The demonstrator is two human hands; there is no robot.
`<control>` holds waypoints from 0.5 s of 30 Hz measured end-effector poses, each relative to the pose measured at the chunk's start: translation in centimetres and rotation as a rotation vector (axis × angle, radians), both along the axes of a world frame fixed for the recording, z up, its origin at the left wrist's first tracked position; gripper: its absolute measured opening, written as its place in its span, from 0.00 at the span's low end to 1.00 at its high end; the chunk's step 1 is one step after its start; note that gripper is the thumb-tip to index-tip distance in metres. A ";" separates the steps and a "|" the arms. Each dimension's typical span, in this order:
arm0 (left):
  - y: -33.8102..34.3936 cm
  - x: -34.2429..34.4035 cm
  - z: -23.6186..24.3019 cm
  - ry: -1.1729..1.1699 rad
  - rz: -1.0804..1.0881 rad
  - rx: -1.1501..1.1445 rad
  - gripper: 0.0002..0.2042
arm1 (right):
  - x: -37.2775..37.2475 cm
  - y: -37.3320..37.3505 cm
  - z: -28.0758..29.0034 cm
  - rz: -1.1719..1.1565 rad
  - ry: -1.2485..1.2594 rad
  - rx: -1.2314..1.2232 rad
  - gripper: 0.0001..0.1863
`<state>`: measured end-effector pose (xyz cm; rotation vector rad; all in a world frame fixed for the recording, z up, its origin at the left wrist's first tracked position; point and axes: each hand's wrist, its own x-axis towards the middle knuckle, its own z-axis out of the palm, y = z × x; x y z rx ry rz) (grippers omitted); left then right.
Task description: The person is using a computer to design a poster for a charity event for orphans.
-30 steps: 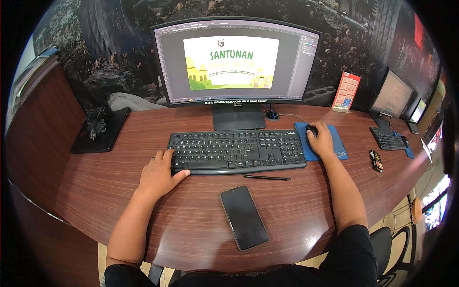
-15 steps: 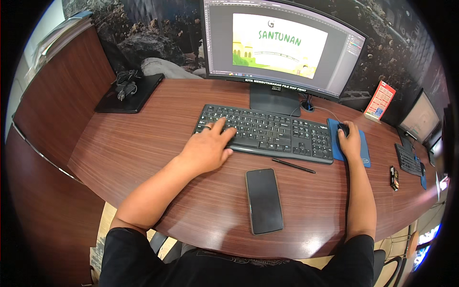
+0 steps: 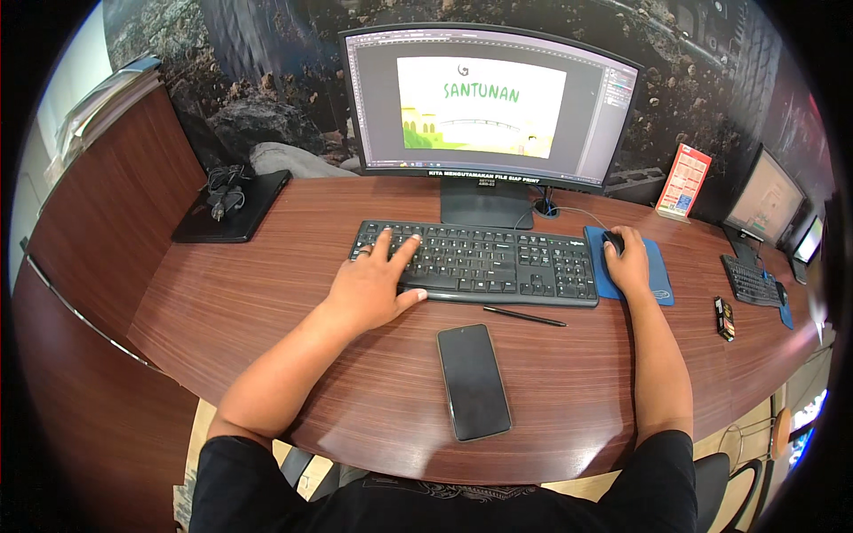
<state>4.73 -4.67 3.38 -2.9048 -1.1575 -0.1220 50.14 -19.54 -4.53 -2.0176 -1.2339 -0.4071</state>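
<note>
My left hand [image 3: 369, 286] rests with fingers spread on the left part of a black keyboard [image 3: 484, 266], thumb at its front edge. My right hand [image 3: 628, 271] is closed over a dark mouse [image 3: 612, 238] on a blue pad [image 3: 659, 271]. Behind the keyboard stands a curved monitor [image 3: 480, 115], showing a design program with a pale green and yellow banner under a green heading. A slim black pen [image 3: 524, 315] lies just in front of the keyboard, and a dark-screened phone [image 3: 474, 382] lies between my forearms.
On the left, a black laptop [image 3: 258, 213] with coiled cables [image 3: 227, 191] sits beside a wooden partition [image 3: 107, 195] topped with papers [image 3: 102, 98]. Rightward are a red card stand [image 3: 684, 178], a small black box [image 3: 724, 318], a second monitor [image 3: 760, 195] and keyboard [image 3: 751, 282].
My left hand has moved right and up from the keyboard's left edge onto its keys. The faint second heading line on screen has disappeared. The camera view has shifted.
</note>
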 end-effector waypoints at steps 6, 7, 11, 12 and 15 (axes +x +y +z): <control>0.6 -0.8 -1.0 -0.133 0.021 -0.016 0.39 | -0.3 0.3 0.9 -0.001 -0.026 -0.011 0.16; 0.7 -0.4 -0.7 -0.111 0.014 -0.009 0.38 | -0.1 0.0 1.1 -0.022 -0.024 -0.030 0.15; 1.4 1.1 -0.6 -0.022 0.031 0.002 0.36 | -0.5 0.4 0.9 -0.026 -0.012 -0.053 0.15; 1.5 1.4 -0.6 0.006 0.038 0.004 0.35 | -0.5 0.5 0.7 -0.020 -0.012 -0.055 0.15; 1.5 2.7 -0.1 0.115 0.072 -0.061 0.35 | -0.3 0.4 0.5 -0.012 -0.010 -0.046 0.16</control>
